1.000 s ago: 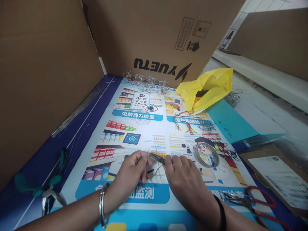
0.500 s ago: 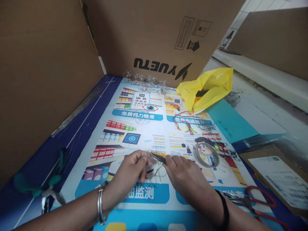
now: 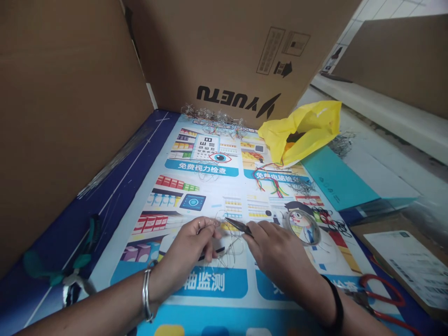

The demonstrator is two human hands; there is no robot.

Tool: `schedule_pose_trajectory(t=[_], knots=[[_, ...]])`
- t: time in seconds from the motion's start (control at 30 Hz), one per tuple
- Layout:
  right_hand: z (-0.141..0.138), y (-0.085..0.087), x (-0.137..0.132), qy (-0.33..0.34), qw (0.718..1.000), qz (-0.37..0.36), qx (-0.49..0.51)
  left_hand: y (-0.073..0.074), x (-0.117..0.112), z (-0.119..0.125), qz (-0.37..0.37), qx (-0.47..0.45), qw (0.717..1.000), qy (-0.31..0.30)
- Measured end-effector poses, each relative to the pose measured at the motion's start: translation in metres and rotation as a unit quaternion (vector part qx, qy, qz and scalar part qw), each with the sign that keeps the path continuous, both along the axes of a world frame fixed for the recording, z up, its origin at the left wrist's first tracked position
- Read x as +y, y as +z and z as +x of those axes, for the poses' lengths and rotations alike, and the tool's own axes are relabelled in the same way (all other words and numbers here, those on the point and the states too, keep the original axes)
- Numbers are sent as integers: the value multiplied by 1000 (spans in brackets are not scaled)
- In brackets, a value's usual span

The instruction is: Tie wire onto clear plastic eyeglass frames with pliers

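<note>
My left hand (image 3: 189,245) pinches a thin bent metal wire (image 3: 229,247) low over a printed poster mat (image 3: 210,186). My right hand (image 3: 278,254) is closed round small dark pliers (image 3: 238,225), whose tip points left toward the left fingertips. A short gap lies between the pliers' tip and the left hand. Loose loops of the thin wire trail between both hands on the mat. A silver bangle is on my left wrist and a black band on my right.
Cardboard walls stand left (image 3: 63,107) and behind (image 3: 227,51). A yellow plastic bag (image 3: 301,130), a roll of clear tape (image 3: 304,227), coloured wires (image 3: 273,179), red-handled scissors (image 3: 380,291), green-handled pliers (image 3: 68,270) and a wire pile (image 3: 213,115) lie around.
My right hand has drawn the pliers a little to the right, away from the left hand's fingertips. The view has shifted slightly.
</note>
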State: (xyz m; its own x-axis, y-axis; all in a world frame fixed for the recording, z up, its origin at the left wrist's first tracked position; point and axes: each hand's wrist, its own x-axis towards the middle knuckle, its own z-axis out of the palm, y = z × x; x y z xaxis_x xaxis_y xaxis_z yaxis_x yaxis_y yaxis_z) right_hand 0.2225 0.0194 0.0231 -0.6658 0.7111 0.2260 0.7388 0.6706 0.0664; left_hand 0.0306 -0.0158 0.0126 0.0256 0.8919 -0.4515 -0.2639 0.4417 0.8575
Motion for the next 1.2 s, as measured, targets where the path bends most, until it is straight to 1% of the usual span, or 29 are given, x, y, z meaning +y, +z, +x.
schedule_pose_trajectory(t=[0.13,0.37,0.5,0.7,0.9,1.07,1.2], knots=[[-5,0,-4,0,1000,23,-3,1,-1,2,9,6,1000,11],[-12,-2,-8,1,999,32,-25,1,-2,3,3,26,1000,3],[-12,-3,-8,3,999,37,-22,0,-2,2,4,19,1000,-7],[-11,-8,-7,12,997,62,-39,0,-2,3,9,29,1000,3],[-11,-8,-7,27,994,83,-60,1,-2,2,20,29,999,5],[-10,-8,-4,43,996,77,-27,-1,-1,0,20,30,999,-6],[-8,-7,-2,45,998,46,-9,-2,-1,-2,20,17,1000,-11]])
